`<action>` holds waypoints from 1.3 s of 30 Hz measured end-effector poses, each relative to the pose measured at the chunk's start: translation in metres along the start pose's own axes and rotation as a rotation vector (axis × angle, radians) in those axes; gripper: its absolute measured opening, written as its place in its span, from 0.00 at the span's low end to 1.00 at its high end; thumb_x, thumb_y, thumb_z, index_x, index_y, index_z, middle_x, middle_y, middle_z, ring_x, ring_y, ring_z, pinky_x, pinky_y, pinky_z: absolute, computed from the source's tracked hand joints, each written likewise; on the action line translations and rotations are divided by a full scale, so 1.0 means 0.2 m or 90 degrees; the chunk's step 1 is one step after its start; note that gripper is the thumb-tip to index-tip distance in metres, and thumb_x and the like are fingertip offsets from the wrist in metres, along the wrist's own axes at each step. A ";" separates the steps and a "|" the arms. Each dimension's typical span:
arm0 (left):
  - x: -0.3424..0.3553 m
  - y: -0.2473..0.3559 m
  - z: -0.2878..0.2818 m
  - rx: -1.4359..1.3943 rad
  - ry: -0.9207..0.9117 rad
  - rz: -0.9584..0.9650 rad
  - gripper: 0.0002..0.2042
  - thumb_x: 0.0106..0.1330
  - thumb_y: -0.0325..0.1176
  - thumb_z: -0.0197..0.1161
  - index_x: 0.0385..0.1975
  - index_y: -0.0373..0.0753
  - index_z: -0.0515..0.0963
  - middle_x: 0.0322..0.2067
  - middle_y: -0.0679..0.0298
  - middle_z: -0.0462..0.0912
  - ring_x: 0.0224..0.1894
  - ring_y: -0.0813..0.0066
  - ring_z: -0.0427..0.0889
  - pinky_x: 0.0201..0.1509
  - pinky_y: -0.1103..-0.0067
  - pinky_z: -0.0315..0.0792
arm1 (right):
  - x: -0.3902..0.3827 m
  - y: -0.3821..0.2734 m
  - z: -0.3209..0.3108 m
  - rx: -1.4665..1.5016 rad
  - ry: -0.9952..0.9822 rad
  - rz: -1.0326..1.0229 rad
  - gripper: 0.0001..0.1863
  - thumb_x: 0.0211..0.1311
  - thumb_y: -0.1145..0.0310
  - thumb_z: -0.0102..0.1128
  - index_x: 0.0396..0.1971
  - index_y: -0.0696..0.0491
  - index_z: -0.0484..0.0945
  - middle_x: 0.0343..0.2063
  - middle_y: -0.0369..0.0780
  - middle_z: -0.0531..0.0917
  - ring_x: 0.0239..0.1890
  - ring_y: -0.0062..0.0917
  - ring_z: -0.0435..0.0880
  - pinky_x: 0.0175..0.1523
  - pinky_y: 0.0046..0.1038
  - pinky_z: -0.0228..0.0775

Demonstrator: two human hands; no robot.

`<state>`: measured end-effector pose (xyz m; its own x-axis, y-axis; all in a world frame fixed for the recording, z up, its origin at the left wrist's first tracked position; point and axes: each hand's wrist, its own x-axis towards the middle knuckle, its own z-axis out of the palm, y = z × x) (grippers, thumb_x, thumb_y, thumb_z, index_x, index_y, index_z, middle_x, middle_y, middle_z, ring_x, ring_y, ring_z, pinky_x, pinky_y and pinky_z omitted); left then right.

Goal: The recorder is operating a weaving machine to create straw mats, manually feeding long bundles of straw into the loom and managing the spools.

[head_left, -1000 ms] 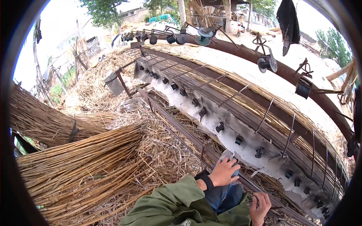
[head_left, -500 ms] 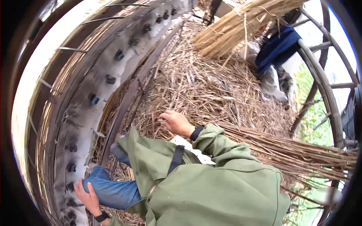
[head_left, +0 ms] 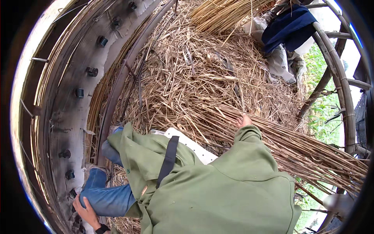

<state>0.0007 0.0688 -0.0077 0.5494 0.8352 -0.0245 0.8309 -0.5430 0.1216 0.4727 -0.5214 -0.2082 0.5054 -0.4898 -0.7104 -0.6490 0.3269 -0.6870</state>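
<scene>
My left hand (head_left: pixel 86 212) lies by my bent knee in blue jeans, at the lower left. Its thumb and fingers are apart and it holds nothing. Beside it runs a long grey beam (head_left: pixel 62 130) with a row of dark round pegs (head_left: pixel 79 93). Over on the right, my right hand (head_left: pixel 244 121) is at the upper edge of a long bundle of thin brown reed stalks (head_left: pixel 296 147). Its fingers are stretched out over the stalks, with no stalk visibly gripped. The green sleeve covers the wrist.
Loose straw (head_left: pixel 179 82) covers the ground ahead. A dark curved pole (head_left: pixel 117 87) runs alongside the beam. A tied bundle of pale stalks (head_left: pixel 222 15) lies at the far side. Dark blue cloth (head_left: pixel 286 29) hangs by a wooden pole frame (head_left: pixel 339 78). A white perforated board (head_left: pixel 191 146) shows beside me.
My right hand has moved right, from above the loose straw to the reed bundle. My left hand remains by the knee. The view has shifted, bringing the beam's pegs closer.
</scene>
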 end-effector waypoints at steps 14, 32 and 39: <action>-0.05 0.04 -0.02 -0.024 0.056 -0.027 0.16 0.59 0.33 0.56 0.45 0.34 0.70 0.43 0.51 0.70 0.49 0.53 0.67 0.55 0.66 0.59 | -0.13 0.76 0.26 -1.237 -0.290 -0.095 0.19 0.49 0.60 0.60 0.37 0.59 0.79 0.37 0.49 0.81 0.41 0.38 0.80 0.46 0.33 0.70; -0.06 0.18 -0.17 -0.138 0.177 -0.083 0.14 0.47 0.37 0.65 0.34 0.40 0.77 0.38 0.59 0.73 0.44 0.57 0.68 0.51 0.67 0.63 | -1.73 -0.26 1.57 0.006 -0.552 -0.906 0.05 0.64 0.71 0.51 0.33 0.56 0.73 0.16 0.29 0.66 0.16 0.09 0.59 0.19 0.15 0.50; -0.14 0.40 -0.40 -1.313 -0.045 0.070 0.32 0.55 0.36 0.67 0.58 0.37 0.59 0.52 0.52 0.69 0.33 0.70 0.77 0.36 0.78 0.71 | -2.60 0.49 1.34 -0.148 -1.381 -1.268 0.18 0.41 0.79 0.61 0.38 0.53 0.77 0.20 0.36 0.74 0.20 0.29 0.76 0.22 0.28 0.68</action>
<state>0.0456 0.0089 0.0824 0.6227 0.7816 0.0354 -0.4695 0.3370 0.8161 0.2995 -0.0177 0.0524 -0.3455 0.6672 0.6600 0.6154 0.6920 -0.3775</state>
